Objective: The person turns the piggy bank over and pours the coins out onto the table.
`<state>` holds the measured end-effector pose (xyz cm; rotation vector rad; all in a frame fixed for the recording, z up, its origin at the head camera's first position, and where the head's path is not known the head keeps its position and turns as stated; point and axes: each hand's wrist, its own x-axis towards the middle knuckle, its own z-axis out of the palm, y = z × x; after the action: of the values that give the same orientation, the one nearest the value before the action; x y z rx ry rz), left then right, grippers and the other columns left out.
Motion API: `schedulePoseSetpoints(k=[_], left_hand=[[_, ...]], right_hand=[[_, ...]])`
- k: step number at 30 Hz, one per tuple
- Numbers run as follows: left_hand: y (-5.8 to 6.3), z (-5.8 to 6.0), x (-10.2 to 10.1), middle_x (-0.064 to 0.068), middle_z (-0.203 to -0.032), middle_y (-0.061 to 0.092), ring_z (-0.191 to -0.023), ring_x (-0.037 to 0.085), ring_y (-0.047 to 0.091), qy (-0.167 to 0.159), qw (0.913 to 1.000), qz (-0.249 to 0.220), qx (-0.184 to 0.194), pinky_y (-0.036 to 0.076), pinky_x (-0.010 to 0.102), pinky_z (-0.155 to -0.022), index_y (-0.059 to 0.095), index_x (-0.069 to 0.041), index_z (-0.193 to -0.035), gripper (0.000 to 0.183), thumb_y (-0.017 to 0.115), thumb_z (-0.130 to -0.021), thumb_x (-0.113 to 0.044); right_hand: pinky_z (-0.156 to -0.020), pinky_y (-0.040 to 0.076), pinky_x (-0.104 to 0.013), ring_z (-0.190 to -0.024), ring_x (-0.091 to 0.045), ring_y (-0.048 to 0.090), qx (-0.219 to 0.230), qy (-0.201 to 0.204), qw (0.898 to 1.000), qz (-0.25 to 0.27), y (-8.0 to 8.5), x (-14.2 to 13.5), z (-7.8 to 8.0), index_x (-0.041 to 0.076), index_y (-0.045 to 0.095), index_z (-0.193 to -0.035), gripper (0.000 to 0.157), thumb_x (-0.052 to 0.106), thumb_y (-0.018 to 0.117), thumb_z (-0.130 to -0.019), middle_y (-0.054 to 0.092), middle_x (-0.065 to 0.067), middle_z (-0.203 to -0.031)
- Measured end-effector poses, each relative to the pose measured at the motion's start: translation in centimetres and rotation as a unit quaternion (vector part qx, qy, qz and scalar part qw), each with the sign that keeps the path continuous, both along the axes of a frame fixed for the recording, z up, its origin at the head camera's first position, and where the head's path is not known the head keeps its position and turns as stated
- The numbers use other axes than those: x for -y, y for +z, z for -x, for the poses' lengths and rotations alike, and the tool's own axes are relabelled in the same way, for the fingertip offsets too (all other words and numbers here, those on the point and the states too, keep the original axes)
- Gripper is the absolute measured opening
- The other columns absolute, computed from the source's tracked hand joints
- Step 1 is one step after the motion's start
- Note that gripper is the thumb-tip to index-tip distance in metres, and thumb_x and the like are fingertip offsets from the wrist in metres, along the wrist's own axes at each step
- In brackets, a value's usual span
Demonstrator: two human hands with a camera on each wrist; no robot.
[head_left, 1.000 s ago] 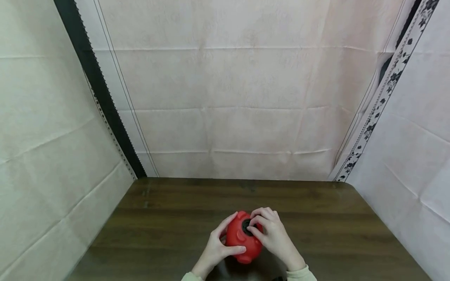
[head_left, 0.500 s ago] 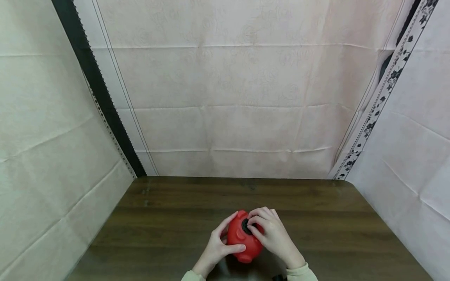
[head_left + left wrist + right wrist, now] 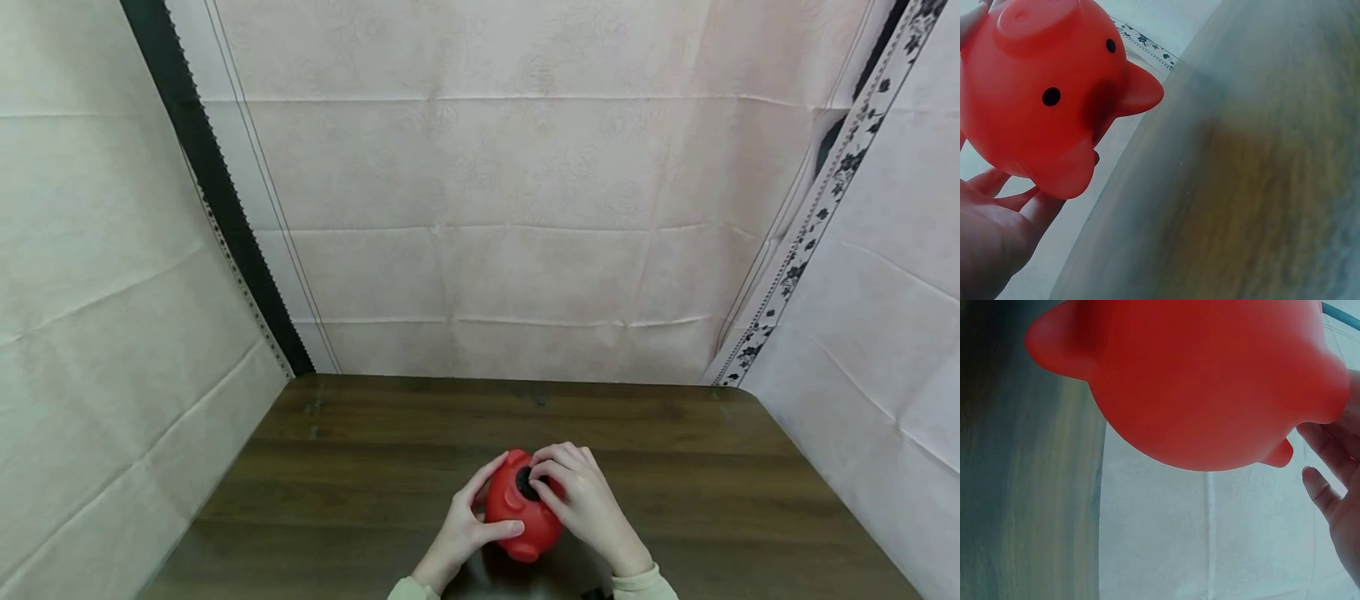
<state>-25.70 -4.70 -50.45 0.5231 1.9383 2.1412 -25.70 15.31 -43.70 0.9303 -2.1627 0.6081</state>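
Note:
A red piggy bank (image 3: 537,527) is tipped so that the round black plug (image 3: 524,484) in its underside faces up and toward the right. My left hand (image 3: 467,527) grips its left side, with the thumb across the front and the fingers behind. At the plug, my right hand (image 3: 583,493) pinches with bent thumb and fingers, covering part of it. The left wrist view shows the snout (image 3: 1038,19), two black eyes and the pointed ears (image 3: 1142,90). In the right wrist view, the rounded red body (image 3: 1210,381) fills the upper part.
A brown wood-grain table (image 3: 337,500) lies under the hands. Pale cloth hangs behind it (image 3: 480,275) and at both sides, with a dark strip (image 3: 217,192) on the left and a floral border (image 3: 802,242) on the right. A small black item (image 3: 594,594) shows beside the right sleeve.
The right fingertips have shifted very slightly at the plug, which shows a plainer black face than a second ago. The left hand and piggy bank stay nearly still.

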Motion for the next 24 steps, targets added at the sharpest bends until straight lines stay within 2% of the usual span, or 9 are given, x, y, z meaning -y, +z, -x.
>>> schedulePoseSetpoints(k=[12,18,24], left_hand=[[0.0,0.0,0.2,0.009,-0.147,0.046,-0.117,0.015,0.057,0.004,0.9999,-0.012,-0.01,0.055,0.028,-0.09,0.039,-0.032,-0.147,0.076,0.076,-0.082,-0.017],[0.0,-0.1,0.2,0.009,-0.147,0.046,-0.119,0.019,0.056,0.004,0.9999,-0.009,-0.003,0.055,0.028,-0.091,0.039,-0.033,-0.146,0.075,0.075,-0.083,-0.018],[0.1,0.0,0.2,0.008,-0.146,0.047,-0.12,0.022,0.055,0.012,0.9999,-0.002,0.002,0.055,0.03,-0.092,0.04,-0.035,-0.146,0.074,0.075,-0.083,-0.019]], right_hand=[[-0.08,0.038,-0.027,-0.094,-0.01,0.057,0.003,0.02,1.0,0.019,0.3,-0.4,-0.1,0.016,0.069,-0.085,0.017,0.009,0.08,-0.075,0.066,0.003,-0.098],[-0.08,0.038,-0.027,-0.093,-0.011,0.057,-0.006,0.021,0.999,0.027,0.4,-0.7,0.0,0.016,0.069,-0.086,0.022,0.005,0.082,-0.07,0.066,0.004,-0.098],[-0.082,0.037,-0.028,-0.093,-0.012,0.057,-0.006,0.016,0.999,0.03,0.5,-1.4,0.2,0.016,0.069,-0.085,0.023,0.003,0.081,-0.071,0.066,0.004,-0.097]])
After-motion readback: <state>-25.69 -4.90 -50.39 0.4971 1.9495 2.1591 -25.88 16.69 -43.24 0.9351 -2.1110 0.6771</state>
